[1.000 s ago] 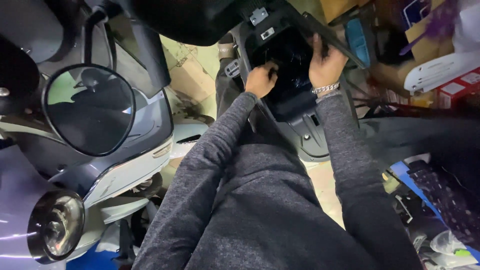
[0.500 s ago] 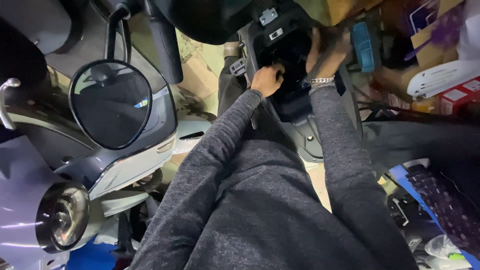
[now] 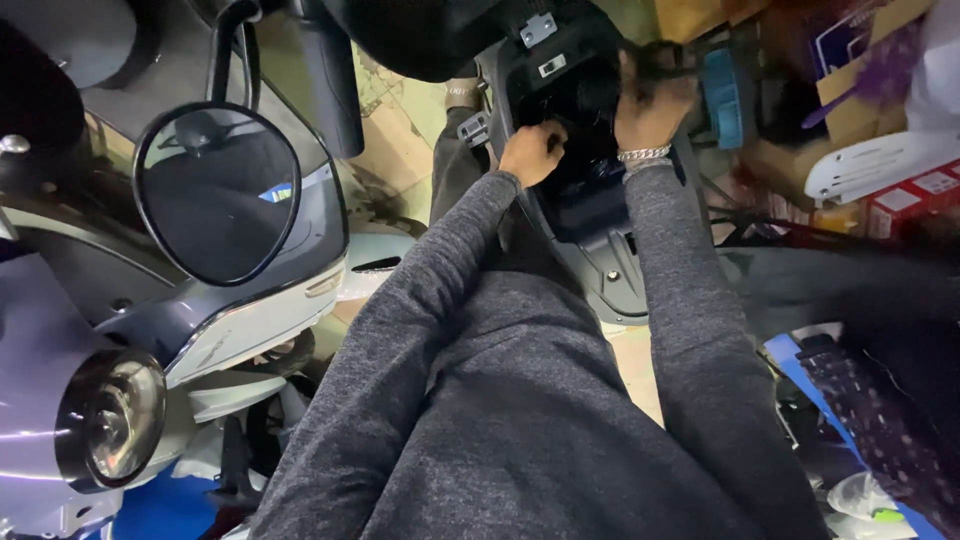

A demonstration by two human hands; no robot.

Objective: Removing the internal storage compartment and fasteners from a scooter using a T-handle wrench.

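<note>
Head view looks down on a crowded workshop w/ pale tiled floor (image 3: 400, 110): from left, one round headlight (image 3: 115, 415), one round mirror (image 3: 215, 190) on a silver-blue scooter, then cardboard boxes (image 3: 850, 95) at right. Two hands, apart, in grey sleeves: left hand (image 3: 532, 152) curled at the left edge of one black plastic scooter panel (image 3: 585, 200), right hand (image 3: 652, 98), w/ one metal bracelet (image 3: 642, 154), gripping its upper right. Panel is dark, hollow, matte, top centre, just ahead of the person; left's grip can't be told.
</note>
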